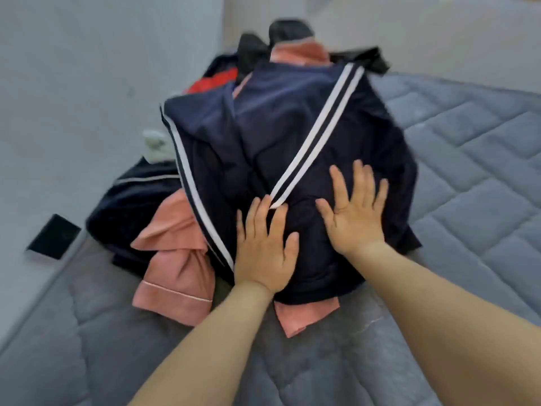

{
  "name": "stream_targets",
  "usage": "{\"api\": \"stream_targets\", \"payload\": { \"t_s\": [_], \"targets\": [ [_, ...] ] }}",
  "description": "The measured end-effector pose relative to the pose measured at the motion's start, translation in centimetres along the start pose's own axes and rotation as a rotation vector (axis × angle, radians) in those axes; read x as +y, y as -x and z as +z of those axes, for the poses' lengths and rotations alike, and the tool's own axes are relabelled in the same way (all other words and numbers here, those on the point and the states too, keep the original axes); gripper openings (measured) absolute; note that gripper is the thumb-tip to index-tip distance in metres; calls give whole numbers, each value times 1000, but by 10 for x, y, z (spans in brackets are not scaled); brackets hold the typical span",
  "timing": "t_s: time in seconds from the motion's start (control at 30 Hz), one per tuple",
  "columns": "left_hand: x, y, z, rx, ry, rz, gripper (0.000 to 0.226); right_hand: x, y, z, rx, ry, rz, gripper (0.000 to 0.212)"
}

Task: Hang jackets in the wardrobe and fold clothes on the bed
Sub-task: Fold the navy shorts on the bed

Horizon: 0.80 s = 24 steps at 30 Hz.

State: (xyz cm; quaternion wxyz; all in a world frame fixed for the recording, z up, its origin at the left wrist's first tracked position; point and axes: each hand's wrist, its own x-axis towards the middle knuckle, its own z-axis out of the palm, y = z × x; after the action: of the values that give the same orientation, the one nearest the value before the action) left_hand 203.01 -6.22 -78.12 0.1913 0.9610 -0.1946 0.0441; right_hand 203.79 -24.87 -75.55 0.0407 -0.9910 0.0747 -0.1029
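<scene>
Both hands flat, fingers straight and spread, left hand (263, 253) and right hand (355, 212) pressing the navy white-striped jacket (292, 136) topping the clothes pile at 12 o'clock on the grey quilted bed (468, 171). Probably smoothing; best press outward toward 3 and 9 o'clock, keeping the salmon-pink pyjama garment (178, 259) beneath clear.

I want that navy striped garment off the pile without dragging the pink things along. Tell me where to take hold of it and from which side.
Grip the navy garment at its near edge, coming from the person's side, probably lifting upward. It lies on top of the pile with both hands, left hand and right hand, flat on it there. The pink clothes poke out beneath, so pinch only the navy layer.
</scene>
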Motion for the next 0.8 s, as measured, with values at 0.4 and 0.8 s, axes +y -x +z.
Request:
{"api": "stream_targets", "payload": {
  "t_s": [0.4, 0.8],
  "targets": [
    [0, 4, 14, 213, -30, 74, 54, 10, 8, 33, 401, -246, -25, 50],
    [2, 17, 12, 304, -22, 68, 49, 3, 25, 13, 395, -150, 49, 38]
  ]
}}
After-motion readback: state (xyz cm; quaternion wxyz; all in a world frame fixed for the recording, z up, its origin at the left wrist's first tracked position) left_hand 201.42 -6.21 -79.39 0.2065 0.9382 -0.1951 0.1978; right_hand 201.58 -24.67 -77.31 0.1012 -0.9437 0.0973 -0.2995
